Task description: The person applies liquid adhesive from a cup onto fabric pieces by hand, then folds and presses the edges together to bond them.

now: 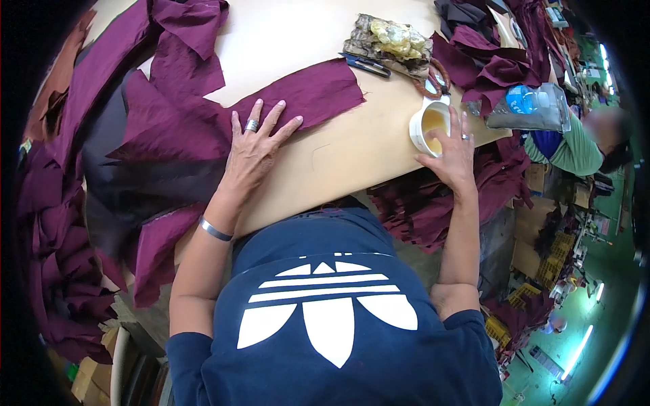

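Note:
Flat on a maroon cloth piece (318, 91) lies my left hand (254, 149), fingers spread, a ring on one finger. My right hand (450, 152) is at a white cup (416, 132) with yellowish liquid inside; its fingertips reach over the rim and into the opening. Whether those fingers pinch anything cannot be made out. Behind the cup, scissors with reddish-brown wrapped handles (440, 73) lie on the table (352, 152). A dark blue cutter (366, 64) rests above the cloth's right end.
A crumpled yellowish plastic bag on a patterned bundle (389, 44) sits at the back. More maroon cloth (54, 237) is heaped at the left and hangs below the table's right edge. A clear container with a bottle (528, 101) stands at right, near a person in green (582, 145).

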`<state>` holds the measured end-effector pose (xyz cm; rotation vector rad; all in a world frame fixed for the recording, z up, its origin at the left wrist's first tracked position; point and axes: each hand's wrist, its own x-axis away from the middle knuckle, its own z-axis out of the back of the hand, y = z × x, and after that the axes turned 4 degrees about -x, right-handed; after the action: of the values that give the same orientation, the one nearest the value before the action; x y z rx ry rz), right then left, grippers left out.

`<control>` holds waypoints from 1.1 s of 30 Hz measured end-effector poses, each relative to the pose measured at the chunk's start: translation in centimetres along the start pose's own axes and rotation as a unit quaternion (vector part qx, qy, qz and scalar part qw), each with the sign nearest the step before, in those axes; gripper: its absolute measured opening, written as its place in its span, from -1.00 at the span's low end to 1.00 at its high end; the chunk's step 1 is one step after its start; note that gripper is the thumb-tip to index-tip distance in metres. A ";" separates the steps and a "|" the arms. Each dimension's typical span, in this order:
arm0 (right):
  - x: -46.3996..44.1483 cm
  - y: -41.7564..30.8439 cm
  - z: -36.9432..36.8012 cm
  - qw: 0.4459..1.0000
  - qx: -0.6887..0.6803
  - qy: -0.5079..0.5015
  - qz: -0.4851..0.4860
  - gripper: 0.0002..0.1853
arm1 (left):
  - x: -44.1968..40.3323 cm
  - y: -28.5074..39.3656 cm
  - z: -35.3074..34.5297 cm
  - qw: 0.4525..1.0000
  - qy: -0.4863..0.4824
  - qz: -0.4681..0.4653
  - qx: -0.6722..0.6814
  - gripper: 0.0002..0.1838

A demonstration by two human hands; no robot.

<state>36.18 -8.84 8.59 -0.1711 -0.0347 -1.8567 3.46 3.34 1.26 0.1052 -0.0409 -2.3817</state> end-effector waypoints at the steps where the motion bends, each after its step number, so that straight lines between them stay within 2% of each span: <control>1: 0.1 0.2 0.3 0.999 -0.012 0.039 0.004 -0.50 | 0.0 0.1 0.2 1.000 -0.003 0.000 0.004 -0.38; 3: 0.8 0.4 0.8 0.993 -0.035 0.115 0.016 -0.53 | 0.1 0.1 0.1 1.000 0.000 0.000 0.002 -0.39; 4: 1.3 0.2 1.3 0.992 -0.022 0.121 0.012 -0.54 | 0.0 0.1 -0.1 1.000 0.006 -0.004 -0.004 -0.42; 7: 2.7 -1.7 2.2 0.995 0.083 0.045 -0.015 -0.54 | 0.1 0.1 -0.1 1.000 0.007 -0.004 -0.008 -0.40; 8: 3.0 -2.7 2.5 0.993 0.112 0.025 -0.010 -0.62 | 0.1 0.2 -0.1 1.000 0.006 -0.001 -0.006 -0.37; 11: 2.6 -5.1 2.2 0.990 0.098 0.086 0.047 -0.72 | 0.0 0.1 0.0 1.000 0.001 -0.001 -0.008 -0.39; 13: 1.5 -7.3 1.5 0.981 -0.035 0.139 0.132 -0.77 | 0.0 0.2 0.2 1.000 -0.004 0.000 -0.009 -0.39; 15: 0.3 -9.8 0.0 0.974 -0.079 0.148 0.150 -0.70 | 0.0 0.2 0.3 1.000 -0.008 0.000 -0.006 -0.39; 18: -2.6 -9.9 -4.1 0.960 -0.236 0.116 0.098 -0.55 | -0.1 0.1 0.2 1.000 -0.010 0.002 0.000 -0.41; 21: -4.4 -9.0 -6.9 0.923 -0.363 0.106 0.070 -0.44 | 0.0 0.2 0.2 1.000 -0.014 0.004 0.002 -0.45; 24: -4.6 -9.1 -7.6 0.956 -0.276 0.076 0.071 -0.41 | 0.0 0.2 0.2 1.000 -0.016 0.004 -0.003 -0.47; 27: -4.8 -9.9 -7.5 0.986 -0.126 0.084 0.067 -0.46 | 0.0 0.2 0.1 1.000 -0.013 0.006 -0.002 -0.46; 30: -4.9 -10.7 -7.7 0.989 -0.023 0.120 0.084 -0.55 | 0.0 0.2 0.1 1.000 -0.015 0.007 -0.005 -0.43; 33: -4.9 -11.5 -8.0 0.982 0.023 0.168 0.087 -0.62 | -0.1 0.1 0.2 1.000 -0.019 0.007 -0.005 -0.42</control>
<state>25.81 -1.73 0.76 0.1696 0.1659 -1.6870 3.57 3.29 1.46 0.0541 -0.0480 -2.3701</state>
